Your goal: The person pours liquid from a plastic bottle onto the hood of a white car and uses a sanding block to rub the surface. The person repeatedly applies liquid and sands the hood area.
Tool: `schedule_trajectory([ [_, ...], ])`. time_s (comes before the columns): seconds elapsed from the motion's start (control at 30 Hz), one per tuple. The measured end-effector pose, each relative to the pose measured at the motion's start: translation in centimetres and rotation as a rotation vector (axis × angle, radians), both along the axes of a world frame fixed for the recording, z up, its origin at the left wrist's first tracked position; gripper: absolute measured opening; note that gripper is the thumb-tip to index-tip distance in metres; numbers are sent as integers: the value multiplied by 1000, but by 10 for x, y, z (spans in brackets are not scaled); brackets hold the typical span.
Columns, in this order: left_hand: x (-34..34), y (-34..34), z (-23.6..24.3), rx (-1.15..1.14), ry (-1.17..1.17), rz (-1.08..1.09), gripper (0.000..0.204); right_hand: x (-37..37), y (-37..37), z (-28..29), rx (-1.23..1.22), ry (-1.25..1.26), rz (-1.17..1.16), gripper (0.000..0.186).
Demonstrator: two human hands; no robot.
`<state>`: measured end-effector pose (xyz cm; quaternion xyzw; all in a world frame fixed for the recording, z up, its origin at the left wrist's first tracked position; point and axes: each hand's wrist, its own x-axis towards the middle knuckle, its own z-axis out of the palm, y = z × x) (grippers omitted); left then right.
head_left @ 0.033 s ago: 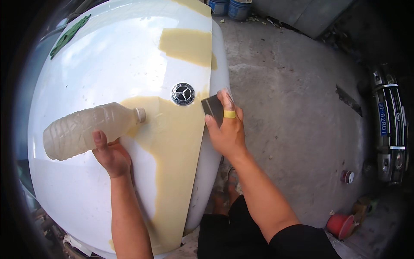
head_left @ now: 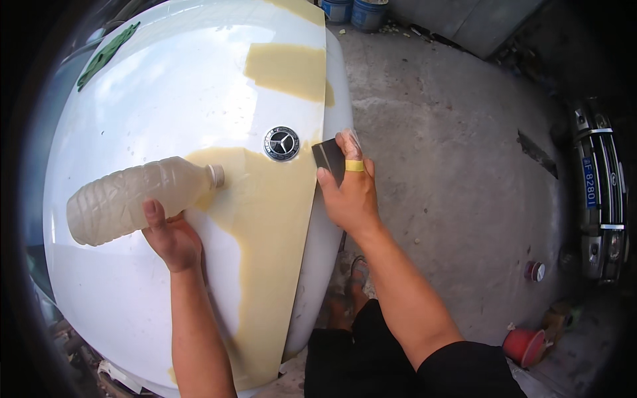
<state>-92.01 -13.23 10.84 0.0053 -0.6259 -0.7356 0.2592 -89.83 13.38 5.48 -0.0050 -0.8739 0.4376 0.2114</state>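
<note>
A white car body panel (head_left: pixel 166 86) fills the left half of the view, with a round emblem (head_left: pixel 282 143) near its right edge. Yellowish filler patches cover it: one large patch (head_left: pixel 265 225) below the emblem and another (head_left: pixel 285 66) above. My left hand (head_left: pixel 171 239) grips a clear plastic bottle (head_left: pixel 126 199) of cloudy liquid, held sideways with its neck pointing at the large patch. My right hand (head_left: pixel 348 192), with yellow tape on one finger, presses a dark sanding block (head_left: pixel 327 157) against the panel's edge, just right of the emblem.
The ground to the right is rough concrete (head_left: pixel 451 166). Two blue buckets (head_left: pixel 352 10) stand at the top. A car front with a plate (head_left: pixel 597 192) sits at the far right. A red cup (head_left: pixel 524 345) and a small can (head_left: pixel 534 270) lie at the lower right. A green strip (head_left: pixel 106 53) lies on the panel's upper left.
</note>
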Motion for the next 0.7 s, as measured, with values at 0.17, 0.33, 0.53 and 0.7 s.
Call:
schedule_trajectory([
  [0.17, 3, -12, -6, 20, 9, -11, 57, 109, -45, -2, -19, -1, 202, 70],
  [0.33, 2, -9, -2, -8, 14, -34, 56, 39, -36, -11, -479, -48, 8, 71],
  [0.53, 2, -9, -5, -10, 13, -34, 55, 66, -52, -2, -712, -59, 55, 73],
  [0.7, 2, -5, -2, -31, 13, -41, 55, 99, -64, -10, -747, -57, 43, 73],
])
